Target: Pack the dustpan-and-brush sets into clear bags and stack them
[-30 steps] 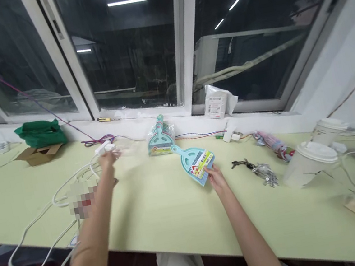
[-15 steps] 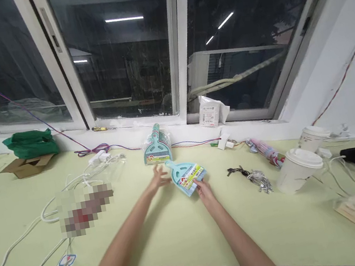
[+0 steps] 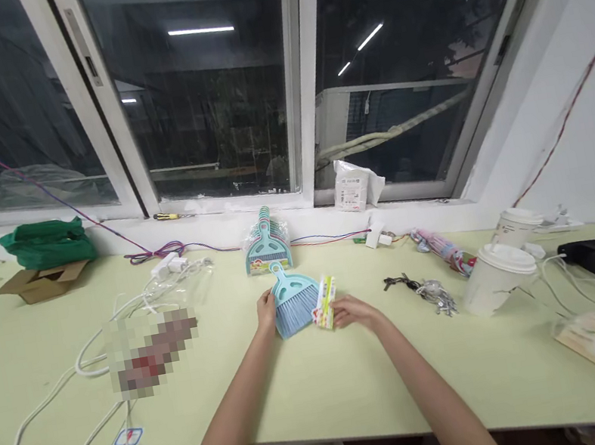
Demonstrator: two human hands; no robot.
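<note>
A light blue dustpan with its brush is tilted up in front of me, its bristles bare towards me. My left hand is closed on its left edge. At its right edge, my right hand pinches a colourful card label, which stands angled off the brush face; whether one end still touches the bristles I cannot tell. Just behind, a stack of matching dustpan sets in clear plastic leans near the window wall, the front one with its label on.
White paper cups, a bunch of keys and a folded umbrella lie to the right. White cables spread over the left. A green bag sits on a cardboard box at the far left.
My left hand has closed on the dustpan's left edge. The label has come away from the bristles and moved right with my right hand.
</note>
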